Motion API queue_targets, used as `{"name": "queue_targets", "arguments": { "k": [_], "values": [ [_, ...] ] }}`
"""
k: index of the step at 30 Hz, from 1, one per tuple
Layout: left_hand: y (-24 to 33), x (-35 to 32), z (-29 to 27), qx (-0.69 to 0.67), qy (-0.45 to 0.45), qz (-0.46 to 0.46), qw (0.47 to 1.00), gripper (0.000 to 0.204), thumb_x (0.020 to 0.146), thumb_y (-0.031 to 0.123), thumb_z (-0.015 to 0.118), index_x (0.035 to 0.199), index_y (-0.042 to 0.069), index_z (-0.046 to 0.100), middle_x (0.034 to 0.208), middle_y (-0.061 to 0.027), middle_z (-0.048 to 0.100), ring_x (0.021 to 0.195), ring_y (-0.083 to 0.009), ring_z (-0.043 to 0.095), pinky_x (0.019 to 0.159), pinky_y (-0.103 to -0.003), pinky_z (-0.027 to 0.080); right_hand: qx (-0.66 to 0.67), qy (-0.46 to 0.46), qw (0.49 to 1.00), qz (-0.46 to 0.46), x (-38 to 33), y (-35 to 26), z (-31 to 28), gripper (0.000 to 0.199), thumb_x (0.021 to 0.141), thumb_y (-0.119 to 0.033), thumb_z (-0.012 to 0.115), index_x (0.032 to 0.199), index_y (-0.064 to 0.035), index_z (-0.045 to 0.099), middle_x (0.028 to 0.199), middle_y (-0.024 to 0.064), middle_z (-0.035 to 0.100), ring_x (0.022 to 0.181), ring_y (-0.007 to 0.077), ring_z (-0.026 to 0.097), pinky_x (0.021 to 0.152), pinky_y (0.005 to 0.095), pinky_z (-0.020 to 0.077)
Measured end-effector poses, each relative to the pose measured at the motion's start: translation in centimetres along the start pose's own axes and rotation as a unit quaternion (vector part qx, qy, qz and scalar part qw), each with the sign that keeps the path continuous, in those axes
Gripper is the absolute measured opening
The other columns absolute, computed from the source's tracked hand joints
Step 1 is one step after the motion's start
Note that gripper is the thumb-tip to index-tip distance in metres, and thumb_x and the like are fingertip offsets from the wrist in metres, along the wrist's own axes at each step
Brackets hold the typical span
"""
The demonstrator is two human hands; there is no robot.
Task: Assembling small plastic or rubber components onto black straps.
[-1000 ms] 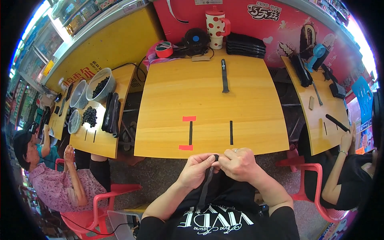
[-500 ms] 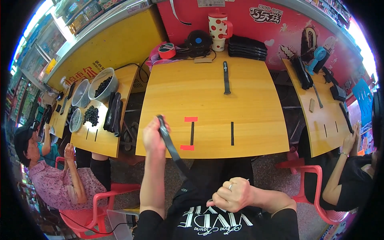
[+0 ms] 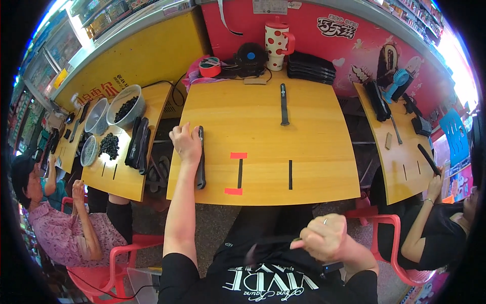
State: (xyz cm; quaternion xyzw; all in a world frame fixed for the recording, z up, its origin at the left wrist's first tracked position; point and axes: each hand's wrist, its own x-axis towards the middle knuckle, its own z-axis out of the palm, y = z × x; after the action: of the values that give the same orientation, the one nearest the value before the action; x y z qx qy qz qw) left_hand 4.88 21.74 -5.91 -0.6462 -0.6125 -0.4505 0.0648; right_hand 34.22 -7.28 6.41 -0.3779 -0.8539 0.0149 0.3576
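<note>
While the left hand (image 3: 186, 144) is resting palm-down on the far end of a black strap (image 3: 201, 158), it is pinning that strap flat along the left side of the yellow table (image 3: 314, 152), lengthwise near to far. Fingers are lying loosely over it, not gripping. The right hand (image 3: 326, 238) is clenching in a fist near the lap, over the black shirt, well apart from the table; whether it is pinching anything is unclear. Just right of the strap, red tape tabs (image 3: 238, 155) and black lines (image 3: 290, 174) are sitting as marks. A second strap (image 3: 284, 104) is lying far, toward the black stack (image 3: 311, 66).
</note>
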Motion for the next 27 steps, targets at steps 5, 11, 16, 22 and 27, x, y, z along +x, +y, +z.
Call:
{"name": "queue_targets", "arguments": {
  "k": [5,11,16,22,27],
  "values": [
    [11.8,-0.8,-7.0,-0.468,-0.349,-0.008,0.812,0.017,0.09,0.01,0.061,0.101,-0.001,0.067,0.098,-0.0144,0.062,0.092,-0.0236,0.059,0.081,-0.034,0.046,-0.053,0.012,0.998,0.021,2.9,4.2,-1.1,0.031,0.072,-0.023,0.079,0.065,-0.0093,0.051,0.056,0.0029,0.044,0.045,0.0188,0.049,0.041,0.0305,0.0357],
    [18.4,-4.2,-10.8,-0.438,-0.472,0.108,0.757,0.013,0.083,0.002,0.066,0.096,-0.001,0.068,0.087,-0.009,0.066,0.075,-0.0153,0.061,0.067,-0.027,0.046,0.027,0.081,0.994,0.072,5.4,9.1,-0.5,0.03,0.076,-0.023,0.077,0.069,-0.0051,0.054,0.057,0.0073,0.049,0.048,0.0252,0.053,0.044,0.0312,0.0385],
    [16.9,-3.9,-6.7,-0.529,-0.35,-0.087,0.768,0.009,0.087,0.007,0.066,0.091,0.0,0.071,0.071,0.0002,0.062,0.064,-0.0083,0.053,0.06,-0.022,0.042,0.223,0.242,0.929,0.168,4.1,14.4,0.3,0.027,0.089,-0.021,0.068,0.075,-0.0014,0.057,0.061,0.0008,0.05,0.051,0.0098,0.049,0.047,0.0247,0.0355],
    [15.6,4.6,5.4,-0.463,-0.41,-0.267,0.739,0.016,0.089,0.009,0.063,0.094,-0.003,0.07,0.073,-0.0005,0.063,0.062,-0.0078,0.051,0.058,-0.023,0.04,0.221,0.27,0.867,0.354,-0.8,23.7,5.7,0.022,0.092,-0.016,0.066,0.077,-0.0011,0.058,0.065,-0.0049,0.05,0.057,0.0052,0.043,0.05,0.0237,0.0345],
    [13.4,7.0,14.8,-0.395,-0.407,-0.198,0.8,0.017,0.086,0.007,0.064,0.098,-0.005,0.069,0.071,-0.0011,0.063,0.059,-0.0085,0.052,0.054,-0.025,0.039,0.096,0.093,0.933,0.333,0.2,23.2,5.7,0.022,0.087,-0.017,0.069,0.075,-0.0022,0.059,0.062,0.0068,0.059,0.05,0.0182,0.052,0.048,0.0307,0.0391]
  ]
}}
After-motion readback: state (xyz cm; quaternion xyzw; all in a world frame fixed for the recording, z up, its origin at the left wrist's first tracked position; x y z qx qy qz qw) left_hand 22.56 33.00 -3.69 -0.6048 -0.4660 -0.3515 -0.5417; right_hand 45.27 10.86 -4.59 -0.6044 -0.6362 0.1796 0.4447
